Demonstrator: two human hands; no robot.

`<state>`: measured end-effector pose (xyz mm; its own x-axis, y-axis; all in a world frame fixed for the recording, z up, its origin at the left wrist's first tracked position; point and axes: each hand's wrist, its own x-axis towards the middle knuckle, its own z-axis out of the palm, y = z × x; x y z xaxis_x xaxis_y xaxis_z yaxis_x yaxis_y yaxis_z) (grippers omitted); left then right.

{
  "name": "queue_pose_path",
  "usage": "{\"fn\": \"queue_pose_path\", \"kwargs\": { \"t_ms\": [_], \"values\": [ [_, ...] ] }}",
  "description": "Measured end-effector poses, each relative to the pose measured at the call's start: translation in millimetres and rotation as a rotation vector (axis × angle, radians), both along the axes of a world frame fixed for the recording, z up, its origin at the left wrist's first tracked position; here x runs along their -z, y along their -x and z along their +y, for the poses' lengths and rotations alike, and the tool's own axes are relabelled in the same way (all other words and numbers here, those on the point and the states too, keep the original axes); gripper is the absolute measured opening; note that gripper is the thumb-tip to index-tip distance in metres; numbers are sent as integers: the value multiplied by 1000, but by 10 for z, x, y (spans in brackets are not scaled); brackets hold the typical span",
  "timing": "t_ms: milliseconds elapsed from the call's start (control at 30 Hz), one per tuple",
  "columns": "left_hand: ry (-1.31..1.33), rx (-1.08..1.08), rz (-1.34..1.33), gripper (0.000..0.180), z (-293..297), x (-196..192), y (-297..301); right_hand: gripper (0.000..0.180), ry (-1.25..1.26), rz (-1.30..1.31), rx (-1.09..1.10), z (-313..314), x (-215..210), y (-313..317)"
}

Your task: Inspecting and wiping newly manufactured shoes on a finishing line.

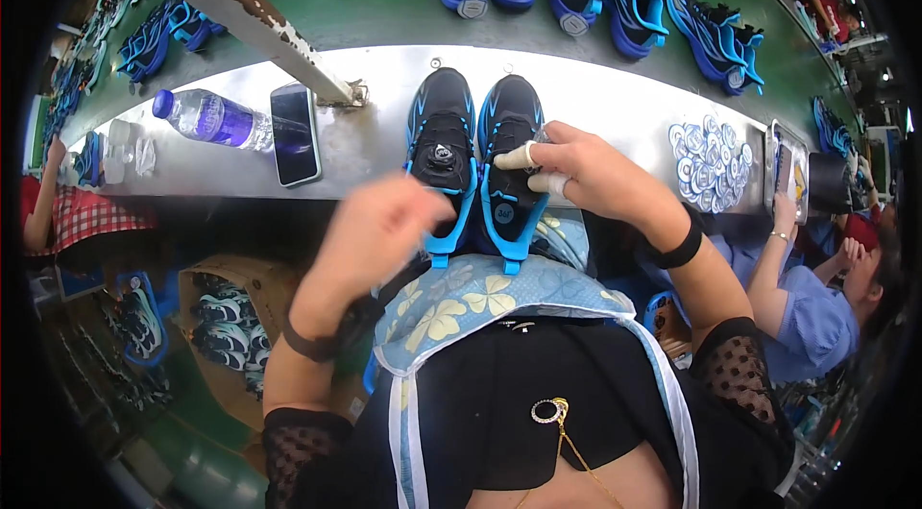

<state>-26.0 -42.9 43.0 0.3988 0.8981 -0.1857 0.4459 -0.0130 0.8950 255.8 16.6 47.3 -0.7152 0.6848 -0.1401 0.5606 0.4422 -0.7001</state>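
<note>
Black shoes point(444, 110) with bright blue trim were set side by side. The left hand point(384, 226) was curled, the right hand point(597, 173) half-bent; whether fingers point(516, 157) gripped could not be told.

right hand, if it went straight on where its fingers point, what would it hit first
Most likely the right shoe of the pair: the right hand's fingers already overlap it, though contact is hard to judge from above.
</note>
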Motion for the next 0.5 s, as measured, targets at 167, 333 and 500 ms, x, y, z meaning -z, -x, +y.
{"fn": "queue_pose_path", "kwargs": {
  "t_ms": [167, 333, 500],
  "values": [
    [-346, 13, 10, 20, 384, 272, -144, 30, -412, -77, 283, -279, 278, 174],
    [-350, 19, 87, 20, 382, 337, -287, 28, -180, 89, 252, -243, 164, 80],
    [-459, 54, 108, 19, 382, 330, -326, 40, -318, -179, 296, -201, 283, 184]
  ]
}}
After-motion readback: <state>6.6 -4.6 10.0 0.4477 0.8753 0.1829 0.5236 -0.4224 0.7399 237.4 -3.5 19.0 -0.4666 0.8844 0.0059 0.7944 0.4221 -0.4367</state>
